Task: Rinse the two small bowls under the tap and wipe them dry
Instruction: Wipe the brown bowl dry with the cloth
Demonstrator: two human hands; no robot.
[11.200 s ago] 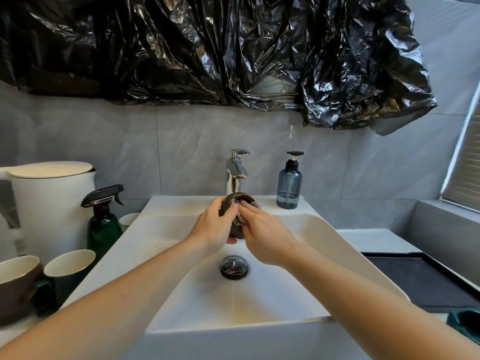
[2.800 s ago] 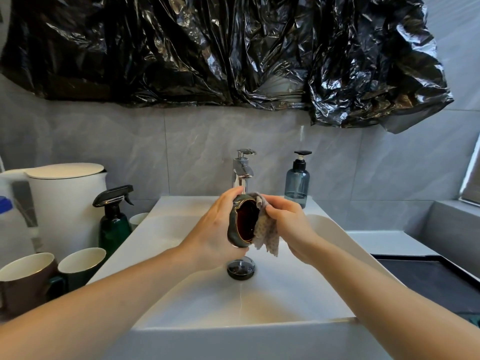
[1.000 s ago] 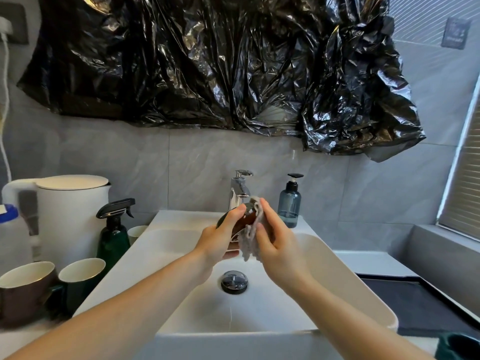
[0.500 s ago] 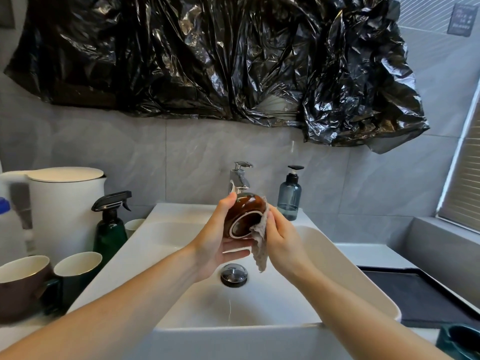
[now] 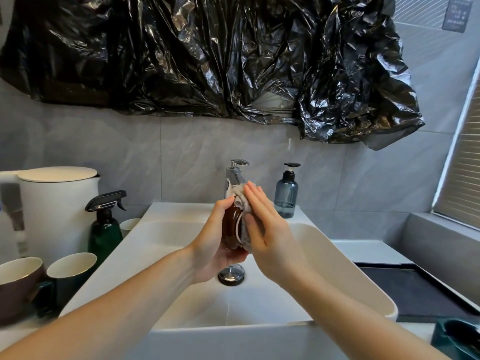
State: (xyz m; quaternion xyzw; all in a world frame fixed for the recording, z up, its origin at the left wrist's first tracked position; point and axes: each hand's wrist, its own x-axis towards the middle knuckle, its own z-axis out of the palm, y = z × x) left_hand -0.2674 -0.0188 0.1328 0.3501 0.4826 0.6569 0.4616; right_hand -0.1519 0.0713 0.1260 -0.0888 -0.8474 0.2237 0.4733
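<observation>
Left hand [image 5: 218, 237] gripped the brown bowl [image 5: 231, 227] on edge over the sink [image 5: 337, 268] to catch drips, while the flat, open right hand [image 5: 267, 229] pressed the cloth [image 5: 244, 203] against it.

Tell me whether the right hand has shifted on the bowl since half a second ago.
Yes. The right hand has gone from pinching the cloth at the bowl rim to pressing it flat, fingers now reaching up toward the tap.

Glossy brown bowl [image 5: 230, 227] tipped on edge above the basin (grey cloth [image 5: 242, 203] against its base).
</observation>
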